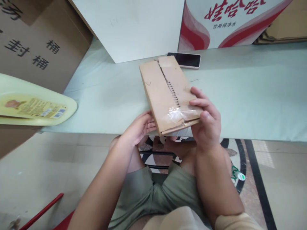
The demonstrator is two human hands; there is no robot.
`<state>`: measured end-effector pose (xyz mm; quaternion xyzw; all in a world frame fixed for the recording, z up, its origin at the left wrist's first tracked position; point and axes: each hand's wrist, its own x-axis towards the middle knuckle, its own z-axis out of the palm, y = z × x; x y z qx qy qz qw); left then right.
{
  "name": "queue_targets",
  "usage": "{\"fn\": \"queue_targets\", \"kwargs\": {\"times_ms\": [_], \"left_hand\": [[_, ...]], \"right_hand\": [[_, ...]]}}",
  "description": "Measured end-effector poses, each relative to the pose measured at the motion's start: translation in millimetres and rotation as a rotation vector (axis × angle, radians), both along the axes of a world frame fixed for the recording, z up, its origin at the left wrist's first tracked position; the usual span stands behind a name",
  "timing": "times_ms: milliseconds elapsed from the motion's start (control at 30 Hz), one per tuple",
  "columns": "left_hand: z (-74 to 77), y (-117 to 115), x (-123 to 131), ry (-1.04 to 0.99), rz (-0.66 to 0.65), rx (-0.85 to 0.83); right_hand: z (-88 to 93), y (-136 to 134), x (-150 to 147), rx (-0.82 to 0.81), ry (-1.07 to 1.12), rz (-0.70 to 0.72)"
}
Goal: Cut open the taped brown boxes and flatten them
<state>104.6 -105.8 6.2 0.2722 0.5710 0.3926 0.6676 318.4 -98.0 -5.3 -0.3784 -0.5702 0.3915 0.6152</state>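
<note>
A flat brown cardboard box (165,92) is held tilted above the table's near edge. Clear tape shines across its near end, and a torn perforated strip runs along its top face. My right hand (207,119) grips the right near corner, thumb and fingers closed on it. At the box's lower left side is my left hand (143,127), its curled fingers partly hidden behind the box, against its side or underside. Behind the box a phone (187,60) with a dark screen lies on the green tablecloth (240,92).
A large printed carton (43,41) and a pale yellow bottle (35,103) are on the left. A white panel (136,28) and a red-and-white printed carton (230,25) stand at the back. Brown cardboard (285,25) is at the far right.
</note>
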Motion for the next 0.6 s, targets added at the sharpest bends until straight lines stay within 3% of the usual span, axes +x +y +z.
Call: {"fn": "queue_targets", "kwargs": {"times_ms": [100,200,300,367,467,600], "left_hand": [[-1.3,0.8,-9.0,0.304,0.114,0.216],[7.9,1.4,-18.2,0.558,0.201,0.571],[21.6,-0.9,-16.4,0.724,0.013,1.001],[26.8,-2.5,-10.5,0.827,-0.147,1.175],[24.9,-2.9,-3.3,0.94,-0.277,1.243],[14.6,-1.0,-0.2,0.955,-0.259,1.281]], "right_hand": [[0.0,0.0,-0.5,-0.025,-0.078,0.03],[1.4,-0.4,-2.5,-0.013,-0.071,0.096],[4.1,-1.0,-3.5,0.006,-0.08,0.158],[6.1,-1.3,-3.8,0.011,-0.108,0.163],[6.8,-1.8,-4.6,-0.008,-0.117,0.107],[2.0,-2.2,-5.6,-0.041,-0.114,0.046]]}}
